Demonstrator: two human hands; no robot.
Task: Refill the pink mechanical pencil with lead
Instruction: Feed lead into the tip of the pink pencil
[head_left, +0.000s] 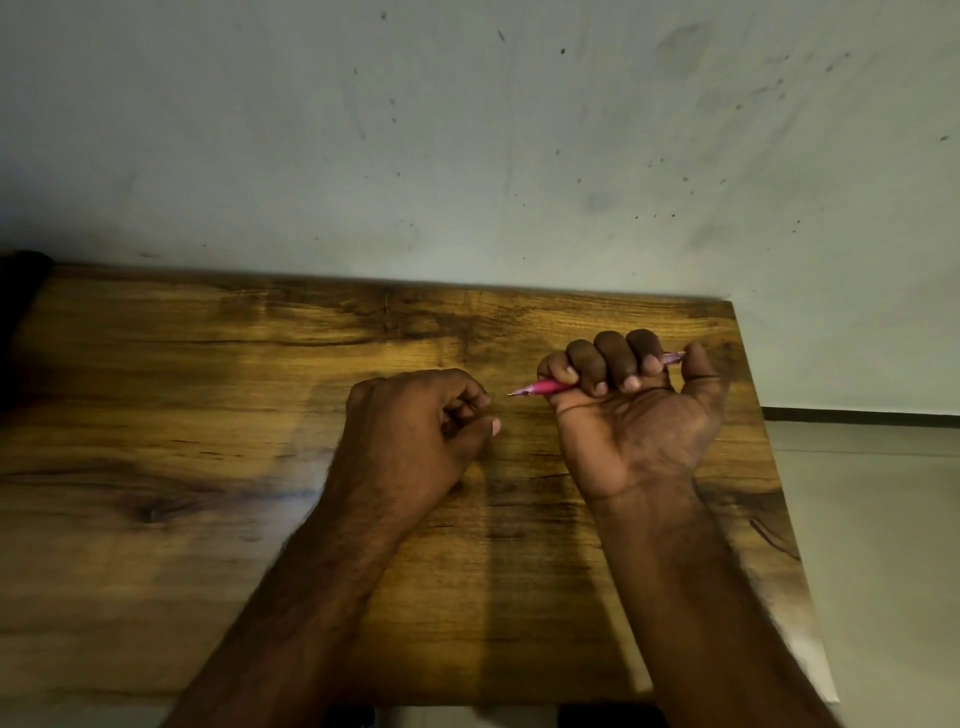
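My right hand (628, 410) is turned palm up above the wooden table (208, 415), its fingers curled round the pink mechanical pencil (540, 386). The pencil lies level, with its metal tip pointing left and its back end showing beside my thumb. My left hand (415, 415) hovers just left of the tip, fingers curled and thumb against the forefinger. Whether a lead is pinched there is too small to tell. No lead case is in view.
A stained pale wall rises right behind the table's far edge. The table's right edge (774, 467) drops to a light tiled floor. A dark object (21, 291) sits at the far left corner.
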